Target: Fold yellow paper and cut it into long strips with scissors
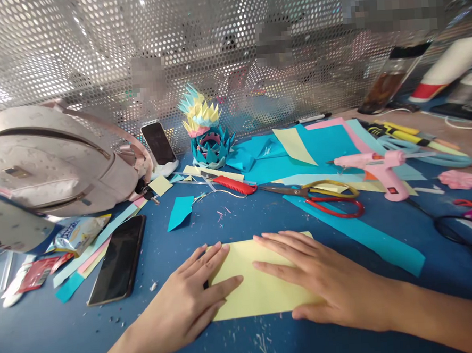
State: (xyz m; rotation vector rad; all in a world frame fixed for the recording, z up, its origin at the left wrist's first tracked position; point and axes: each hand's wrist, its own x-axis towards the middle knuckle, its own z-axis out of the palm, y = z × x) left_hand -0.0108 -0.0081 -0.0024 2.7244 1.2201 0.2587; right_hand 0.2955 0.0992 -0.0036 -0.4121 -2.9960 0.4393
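Observation:
A pale yellow sheet of paper (pixel 253 295) lies flat on the blue table in front of me. My left hand (pixel 197 290) rests on its left edge, fingers extended and slightly apart. Across its right part lies my right hand (pixel 314 273), with fingers spread and the thumb near the lower edge. Neither hand grips the sheet. Beyond it are scissors (pixel 333 197) with red and yellow handles, and a red utility knife (pixel 234 184). A blue paper scrap (pixel 181 212) sits beyond my left hand.
A pink glue gun (pixel 379 167) with a black cord stands at right. Behind are blue paper sheets (pixel 270 158) and a folded-paper model (pixel 210 141). At left are a black phone (pixel 119 261), paper strips (pixel 98 243) and a pale backpack (pixel 59 160). A perforated metal panel (pixel 212 45) closes the back.

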